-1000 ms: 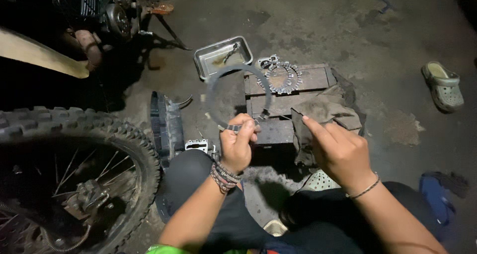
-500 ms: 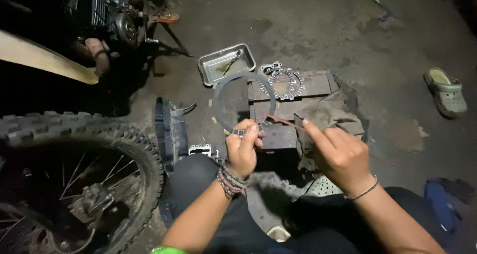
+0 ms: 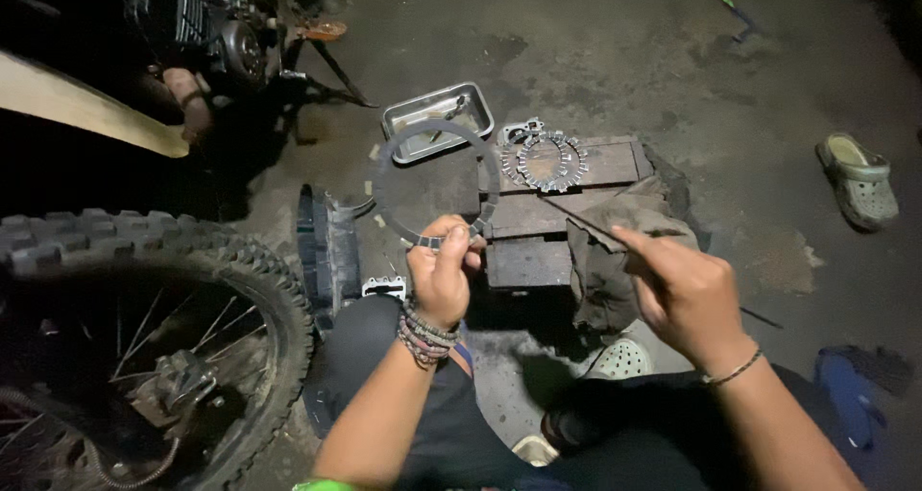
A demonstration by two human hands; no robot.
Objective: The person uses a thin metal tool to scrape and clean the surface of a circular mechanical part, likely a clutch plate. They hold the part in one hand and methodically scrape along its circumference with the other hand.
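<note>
My left hand point(image 3: 444, 270) pinches the near edge of a thin grey ring-shaped plate point(image 3: 384, 174) and holds it upright above the floor. My right hand point(image 3: 684, 289) grips a thin metal rod or file point(image 3: 576, 215) whose tip points left toward the ring. It hovers over a grey rag point(image 3: 615, 251). Just beyond, a stack of toothed ring plates point(image 3: 549, 160) rests on a wooden block point(image 3: 615, 165).
A metal tray point(image 3: 437, 117) with small parts sits on the concrete floor behind the ring. A knobby motorcycle tyre point(image 3: 144, 261) fills the left, with an engine point(image 3: 211, 30) at upper left. A black ribbed part point(image 3: 322, 246) stands beside my knee. A sandal point(image 3: 858, 179) lies right.
The view shifted slightly. My left hand lifted the ring plate a little, and my right hand drew back to the right, away from the ring.
</note>
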